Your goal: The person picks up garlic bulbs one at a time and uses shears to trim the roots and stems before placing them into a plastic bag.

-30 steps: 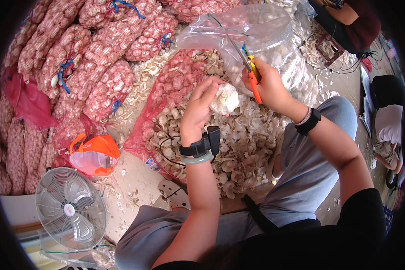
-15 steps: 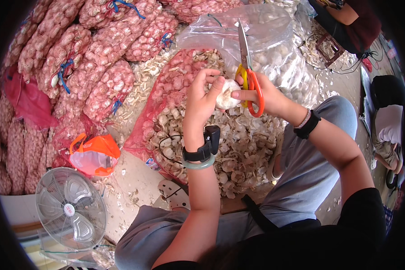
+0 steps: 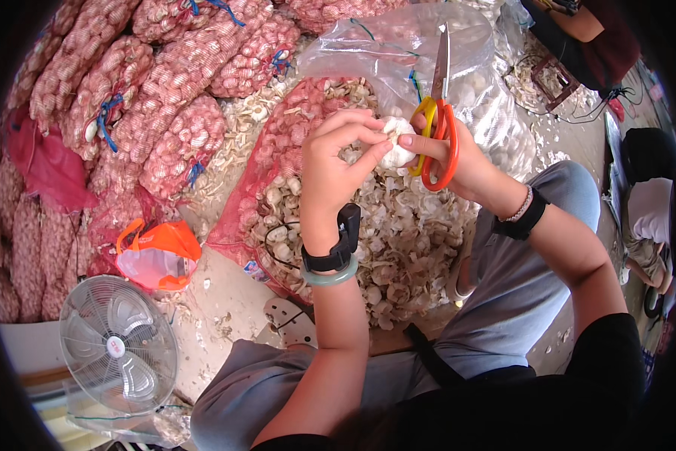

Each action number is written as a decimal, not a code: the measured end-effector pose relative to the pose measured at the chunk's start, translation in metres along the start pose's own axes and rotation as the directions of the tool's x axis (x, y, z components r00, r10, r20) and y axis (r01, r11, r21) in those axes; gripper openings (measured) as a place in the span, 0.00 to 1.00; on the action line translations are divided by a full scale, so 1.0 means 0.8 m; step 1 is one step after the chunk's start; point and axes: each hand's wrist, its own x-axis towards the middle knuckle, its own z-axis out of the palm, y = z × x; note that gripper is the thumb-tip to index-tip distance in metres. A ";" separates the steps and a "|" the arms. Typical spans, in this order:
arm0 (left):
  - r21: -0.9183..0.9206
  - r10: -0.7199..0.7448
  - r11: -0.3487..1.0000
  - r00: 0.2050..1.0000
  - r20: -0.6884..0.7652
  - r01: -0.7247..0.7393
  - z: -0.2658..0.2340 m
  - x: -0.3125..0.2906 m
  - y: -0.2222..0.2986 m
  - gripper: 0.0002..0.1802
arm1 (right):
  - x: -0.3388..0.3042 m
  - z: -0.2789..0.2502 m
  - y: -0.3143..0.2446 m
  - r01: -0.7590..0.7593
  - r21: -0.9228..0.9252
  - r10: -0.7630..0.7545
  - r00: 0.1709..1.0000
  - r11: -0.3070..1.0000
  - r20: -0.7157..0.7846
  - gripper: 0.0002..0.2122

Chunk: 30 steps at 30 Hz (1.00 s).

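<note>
I see stacked red mesh sacks of garlic [image 3: 165,113] filling the upper left, running down the left rim. Below my hands lies an open red net bag [image 3: 278,173] spilling a heap of loose garlic bulbs [image 3: 398,248] across the floor, and behind it sits a clear plastic bag [image 3: 383,52] with more bulbs inside. A white fan [image 3: 116,349] stands at the lower left, with an orange bag [image 3: 157,252] just above it. My grey trousers [image 3: 518,278] frame the heap on the right.

My left hand [image 3: 330,169] is raised over the heap, its fingers [image 3: 356,131] curled onto one white garlic bulb [image 3: 394,150]. My right hand [image 3: 465,161] meets it from the other side, thumb tip touching the bulb, the other fingers hooked through the orange and yellow handles of the scissors [image 3: 439,113], blades closed and pointing up. The bulb is held between both hands, above the heap.
</note>
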 end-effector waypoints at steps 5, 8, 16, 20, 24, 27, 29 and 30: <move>0.021 -0.042 0.999 0.999 -0.023 0.043 0.004 0.002 0.003 0.05 | 0.001 -0.001 0.004 0.021 -0.021 -0.021 1.000 1.000 -0.015 0.15; 0.064 -0.061 0.996 0.996 -0.072 0.066 0.011 0.001 0.002 0.04 | 0.004 -0.005 0.006 -0.001 -0.059 -0.001 0.999 0.998 -0.034 0.15; 0.217 -0.225 0.940 0.957 -0.185 0.263 -0.002 -0.003 -0.002 0.04 | -0.002 -0.003 0.000 -0.043 -0.142 0.043 0.999 0.989 -0.008 0.16; 0.399 -0.178 0.874 0.948 -0.265 0.276 -0.021 -0.014 -0.022 0.05 | -0.004 -0.006 0.000 -0.079 -0.155 0.085 0.996 0.985 0.034 0.15; 0.470 -0.351 0.773 0.905 -0.241 0.425 -0.032 -0.027 -0.038 0.05 | -0.002 -0.011 0.002 -0.068 -0.187 0.081 0.995 0.980 0.062 0.15; 0.373 -0.446 0.791 0.874 -0.193 0.486 -0.030 -0.027 -0.035 0.11 | -0.001 -0.011 0.004 -0.048 -0.152 0.058 0.997 0.987 0.060 0.15; 0.204 -0.472 0.842 0.865 -0.169 0.499 -0.019 -0.015 -0.016 0.18 | 0.004 -0.017 0.012 -0.007 -0.146 0.013 0.999 0.989 0.037 0.15; 0.205 -0.473 0.841 0.865 -0.171 0.500 -0.017 -0.013 -0.012 0.18 | 0.004 -0.016 0.012 -0.008 -0.146 0.014 0.999 0.989 0.039 0.15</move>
